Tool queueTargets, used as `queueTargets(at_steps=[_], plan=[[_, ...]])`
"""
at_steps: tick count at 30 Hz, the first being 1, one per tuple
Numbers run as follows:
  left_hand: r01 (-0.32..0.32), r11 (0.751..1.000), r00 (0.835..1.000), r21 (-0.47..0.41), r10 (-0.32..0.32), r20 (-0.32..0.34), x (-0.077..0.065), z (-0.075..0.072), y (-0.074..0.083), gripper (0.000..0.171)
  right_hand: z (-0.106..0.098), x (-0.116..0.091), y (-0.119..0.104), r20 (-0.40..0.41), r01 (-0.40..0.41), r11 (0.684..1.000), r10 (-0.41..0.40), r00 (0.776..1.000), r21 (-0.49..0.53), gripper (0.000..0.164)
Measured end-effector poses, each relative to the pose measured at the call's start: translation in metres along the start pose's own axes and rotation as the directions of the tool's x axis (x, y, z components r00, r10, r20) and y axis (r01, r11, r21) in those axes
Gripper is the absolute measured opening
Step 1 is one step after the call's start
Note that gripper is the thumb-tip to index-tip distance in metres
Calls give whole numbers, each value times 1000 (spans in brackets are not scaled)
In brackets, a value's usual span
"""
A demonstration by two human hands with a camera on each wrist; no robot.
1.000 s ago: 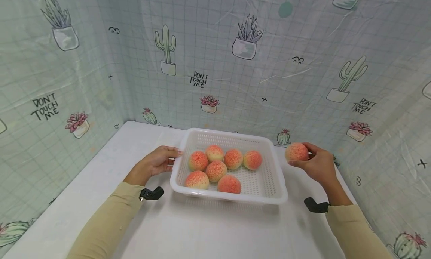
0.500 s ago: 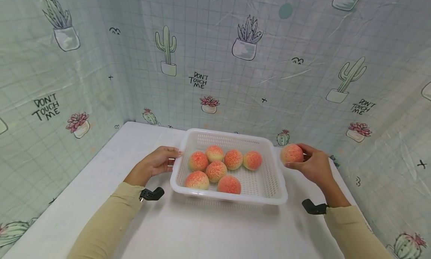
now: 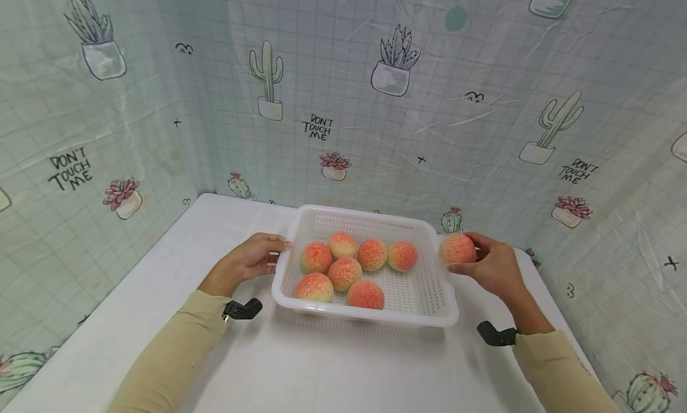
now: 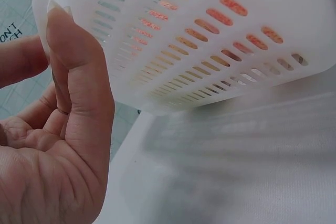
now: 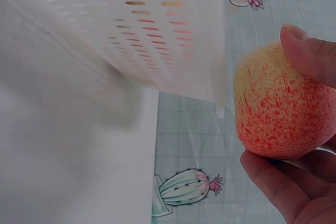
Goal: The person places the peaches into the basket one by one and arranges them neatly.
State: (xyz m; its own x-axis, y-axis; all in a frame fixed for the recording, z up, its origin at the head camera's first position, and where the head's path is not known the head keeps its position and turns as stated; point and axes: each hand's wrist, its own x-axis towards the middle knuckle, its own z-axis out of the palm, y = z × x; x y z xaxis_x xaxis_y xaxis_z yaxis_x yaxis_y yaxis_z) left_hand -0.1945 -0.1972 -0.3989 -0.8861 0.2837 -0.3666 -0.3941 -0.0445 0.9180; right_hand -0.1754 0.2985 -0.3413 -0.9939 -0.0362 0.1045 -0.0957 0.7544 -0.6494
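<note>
A white plastic basket (image 3: pixel 413 319) with slotted walls stands on the table, several red-and-yellow peaches (image 3: pixel 344 273) lying on its bottom. My left hand (image 3: pixel 249 259) pinches the basket's left rim between thumb and fingers; the left wrist view shows the thumb (image 4: pixel 86 77) against the near side of the wall. On the other side, my right hand (image 3: pixel 496 269) grips one more peach (image 3: pixel 456 250) at the basket's right rim. Seen from the right wrist, this peach (image 5: pixel 283 106) sits between thumb and fingertips, higher than the basket's edge.
A white tabletop (image 3: pixel 322 371) lies under the basket and both arms. Behind and to both sides hangs a pale grid-patterned cloth (image 3: pixel 343 91) printed with cacti and lettering. The loose peaches lie mostly in the basket's left and middle parts.
My right hand has moved left with the peach, from right of the basket to its right rim. The left hand, the basket and the peaches in it stay in place.
</note>
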Motion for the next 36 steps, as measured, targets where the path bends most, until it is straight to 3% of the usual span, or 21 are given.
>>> queueTargets(at_steps=[18,28,36], plan=[[5,1000,1000,16,-5,-14,-2,1,2,41,13,-2,-12,27,62,998,-62,998,7,73],[9,1000,1000,16,-9,-13,-1,3,3,48,16,-3,-21,62,37,999,-38,997,19,80],[10,1000,1000,13,-10,-10,-1,1,3,46,21,-4,-26,81,64,998,-65,995,13,81]])
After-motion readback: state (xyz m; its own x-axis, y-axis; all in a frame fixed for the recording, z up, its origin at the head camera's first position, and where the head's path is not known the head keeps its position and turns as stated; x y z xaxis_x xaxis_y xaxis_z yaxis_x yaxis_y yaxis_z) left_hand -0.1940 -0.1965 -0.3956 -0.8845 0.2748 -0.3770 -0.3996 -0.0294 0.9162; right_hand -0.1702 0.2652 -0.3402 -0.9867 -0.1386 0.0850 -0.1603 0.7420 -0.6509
